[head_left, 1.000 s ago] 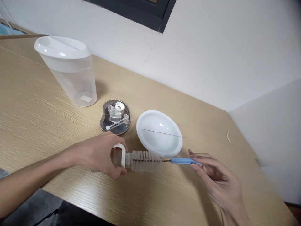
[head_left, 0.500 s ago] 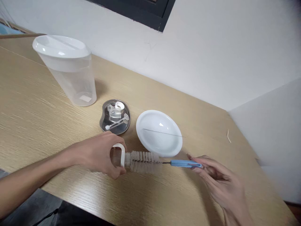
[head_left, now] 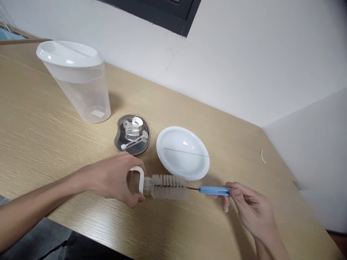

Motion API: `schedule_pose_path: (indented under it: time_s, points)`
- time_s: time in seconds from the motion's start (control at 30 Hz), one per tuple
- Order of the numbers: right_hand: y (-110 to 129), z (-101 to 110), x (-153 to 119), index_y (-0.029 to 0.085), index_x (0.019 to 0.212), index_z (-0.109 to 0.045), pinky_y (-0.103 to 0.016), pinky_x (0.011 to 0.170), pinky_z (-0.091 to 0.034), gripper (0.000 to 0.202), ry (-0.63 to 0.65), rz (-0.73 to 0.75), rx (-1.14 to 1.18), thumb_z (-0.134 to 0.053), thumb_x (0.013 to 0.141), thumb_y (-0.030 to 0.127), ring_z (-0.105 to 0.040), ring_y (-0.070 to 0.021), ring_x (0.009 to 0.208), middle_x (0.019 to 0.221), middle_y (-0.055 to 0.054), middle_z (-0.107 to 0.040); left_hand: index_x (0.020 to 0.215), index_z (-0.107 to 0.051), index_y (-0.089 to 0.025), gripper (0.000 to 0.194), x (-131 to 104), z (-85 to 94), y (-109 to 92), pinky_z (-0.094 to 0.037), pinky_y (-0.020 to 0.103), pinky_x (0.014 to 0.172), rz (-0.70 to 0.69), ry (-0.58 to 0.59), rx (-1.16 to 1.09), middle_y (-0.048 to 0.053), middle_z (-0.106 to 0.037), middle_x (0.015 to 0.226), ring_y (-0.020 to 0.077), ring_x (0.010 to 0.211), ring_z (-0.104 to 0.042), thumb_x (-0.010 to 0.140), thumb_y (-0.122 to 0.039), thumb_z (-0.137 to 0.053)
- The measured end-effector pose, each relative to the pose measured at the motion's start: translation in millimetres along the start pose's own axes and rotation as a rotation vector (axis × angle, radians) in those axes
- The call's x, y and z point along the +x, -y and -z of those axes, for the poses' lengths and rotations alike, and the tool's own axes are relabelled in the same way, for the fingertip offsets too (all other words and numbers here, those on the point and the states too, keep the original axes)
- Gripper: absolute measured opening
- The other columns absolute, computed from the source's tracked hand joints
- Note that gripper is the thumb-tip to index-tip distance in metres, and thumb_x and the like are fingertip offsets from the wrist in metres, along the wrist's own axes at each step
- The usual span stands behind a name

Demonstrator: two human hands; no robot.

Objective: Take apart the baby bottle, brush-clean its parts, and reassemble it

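My left hand is wrapped round a clear bottle with a white collar, which lies sideways over the table. A bristle brush has its tip at the bottle's mouth, with most of its bristles outside. The fingers of my right hand pinch the end of the brush's blue handle. Just behind the brush sits a white oval bowl with a thin wire lying across it. A metal tray behind my left hand holds small clear parts and a white ring.
On the wooden table, a tall translucent container with a white lid stands at the back left. A small pale strip lies at the right. A white wall borders the table's back edge.
The brush has shifted slightly to the right and its handle has turned. The fingers of my right hand have changed their hold on it. My left hand has stayed nearly still.
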State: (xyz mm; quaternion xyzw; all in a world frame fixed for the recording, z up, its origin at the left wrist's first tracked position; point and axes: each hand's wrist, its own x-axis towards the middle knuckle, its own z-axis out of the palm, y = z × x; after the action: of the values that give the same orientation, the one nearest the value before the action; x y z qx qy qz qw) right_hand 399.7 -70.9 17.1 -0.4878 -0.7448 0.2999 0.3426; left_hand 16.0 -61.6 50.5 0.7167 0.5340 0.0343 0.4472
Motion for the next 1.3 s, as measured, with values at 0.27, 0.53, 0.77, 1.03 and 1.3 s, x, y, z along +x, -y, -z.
schedule_pose_path:
  time_s: [0.27,0.53,0.77,1.03,1.3]
  points:
    - [-4,-1,-3,0.021,0.053,-0.059,-0.021,0.049,-0.05,0.059,-0.014,-0.016,0.025,-0.05,0.105,0.047,-0.065,-0.0147,0.05,0.047,-0.001,-0.057,0.103,-0.074,-0.028,0.049,0,-0.6,2,-0.039,0.026,0.05,0.003,-0.019,0.018,-0.005,-0.07,0.071,0.0151,0.059,-0.06,0.058,-0.046,-0.083]
    - [0,-6,1,0.024,0.084,-0.074,-0.018,0.051,-0.052,0.019,-0.084,0.119,-0.012,-0.064,0.099,0.029,-0.065,-0.0122,0.053,0.058,0.002,-0.066,0.1,-0.074,-0.029,0.044,1,0.0,1,-0.039,0.026,0.052,0.005,-0.018,0.013,-0.005,-0.069,0.071,0.0145,0.057,-0.057,0.06,-0.045,-0.081]
    - [-4,-7,3,0.031,0.104,-0.079,-0.02,0.059,-0.057,0.015,-0.048,0.182,-0.007,-0.066,0.098,0.025,-0.072,-0.0144,0.069,0.079,-0.002,-0.077,0.098,-0.074,-0.028,0.043,1,-0.1,2,-0.041,0.026,0.053,0.02,-0.019,0.009,-0.004,-0.07,0.072,0.0153,0.06,-0.06,0.058,-0.041,-0.082]
    - [-10,-11,-1,0.031,0.113,-0.079,-0.026,0.07,-0.063,0.027,-0.059,0.208,0.066,-0.071,0.093,0.017,-0.076,-0.02,0.092,0.099,-0.008,-0.077,0.099,-0.074,-0.027,0.045,2,0.7,1,-0.038,0.026,0.049,0.026,-0.022,0.016,-0.005,-0.069,0.069,0.0147,0.057,-0.058,0.059,-0.044,-0.082]
    - [-9,-14,-2,0.029,0.109,-0.082,-0.03,0.068,-0.066,0.02,-0.087,0.141,0.117,-0.077,0.09,0.026,-0.077,-0.0226,0.084,0.089,-0.008,-0.075,0.099,-0.074,-0.026,0.045,3,0.3,1,-0.036,0.026,0.047,0.03,-0.005,-0.017,-0.004,-0.069,0.069,0.0152,0.057,-0.058,0.059,-0.044,-0.082]
